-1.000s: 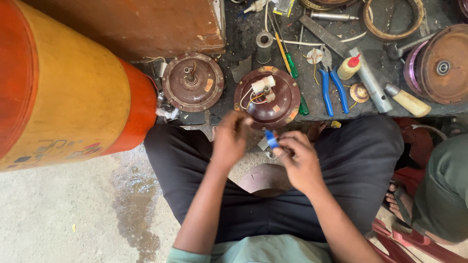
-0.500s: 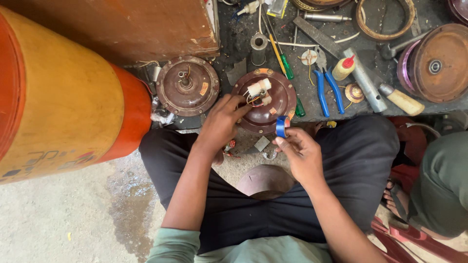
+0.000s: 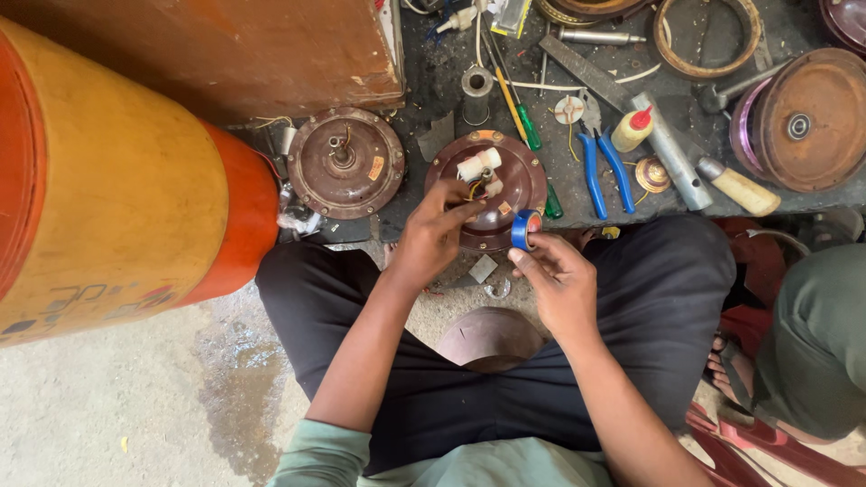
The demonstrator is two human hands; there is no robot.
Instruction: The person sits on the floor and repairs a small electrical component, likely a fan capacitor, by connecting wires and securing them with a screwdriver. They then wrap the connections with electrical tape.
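Head view: looking down at a person sitting with legs crossed at a low, dark table [image 3: 794, 203].
Tape: a small blue roll of tape [image 3: 524, 229] is at the near edge of the round brown motor cover [image 3: 487, 189], right in front of the person.
Right hand: the right hand [image 3: 561, 281] pinches the tape roll between thumb and fingers.
Left hand: the left hand [image 3: 431, 236] is on the motor cover, its fingers pressed together on the wires [image 3: 473, 191] by the white plugs [image 3: 478, 166].
What changed: a second ago both hands were close together over the lap. Now the left hand has gone out to the wires and the tape has come up to the cover. It looks like the tape is ready to go on the wires.
Around: a second round cover [image 3: 345, 162] lies to the left, beside a big orange and yellow drum [image 3: 117, 180]. Blue pliers [image 3: 600, 167] and a green screwdriver [image 3: 523, 122] lie just behind.
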